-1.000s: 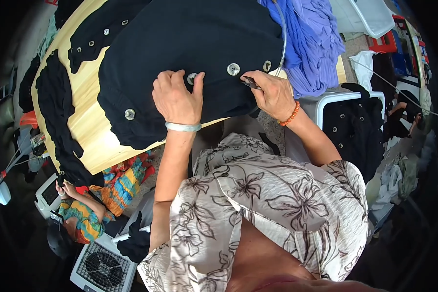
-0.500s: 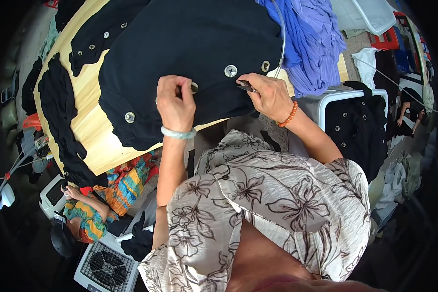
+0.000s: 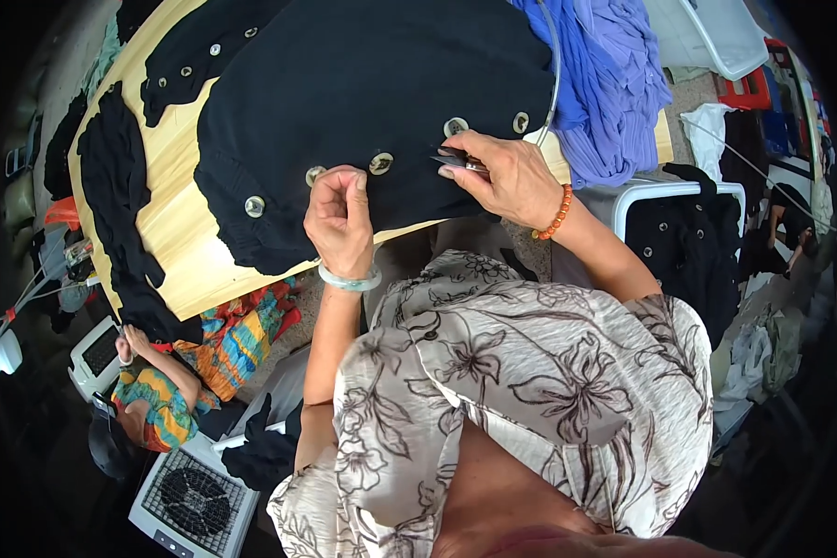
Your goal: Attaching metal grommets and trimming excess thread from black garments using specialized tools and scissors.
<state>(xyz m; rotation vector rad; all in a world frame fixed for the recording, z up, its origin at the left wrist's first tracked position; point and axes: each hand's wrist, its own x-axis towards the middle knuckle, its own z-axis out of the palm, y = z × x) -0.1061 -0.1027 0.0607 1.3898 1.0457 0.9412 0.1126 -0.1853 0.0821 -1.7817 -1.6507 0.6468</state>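
Note:
A black garment [image 3: 372,84] with a row of large buttons along its near edge lies spread before me. My left hand [image 3: 342,219] is at that edge, thumb and fingers pinched; what is between them, if anything, is too small to make out. Just beyond its fingertips is one button [image 3: 313,175], partly covered. My right hand [image 3: 521,181] grips small dark thread snips [image 3: 458,162], their tips pointing left over the cloth. Between the two hands a mottled button [image 3: 380,164] shows fully. Another button [image 3: 455,126] peeks out behind the right fingers.
The wooden table [image 3: 195,270] also bears black pieces [image 3: 112,186] at left and blue-purple cloth [image 3: 604,84] at right. A bin [image 3: 623,209] of black garments stands at right. At lower left are another person [image 3: 163,400] and a grilled fan unit [image 3: 195,498].
My left hand has drawn slightly back toward me, uncovering two buttons. My right hand has shifted left with the snips and now partly covers a button.

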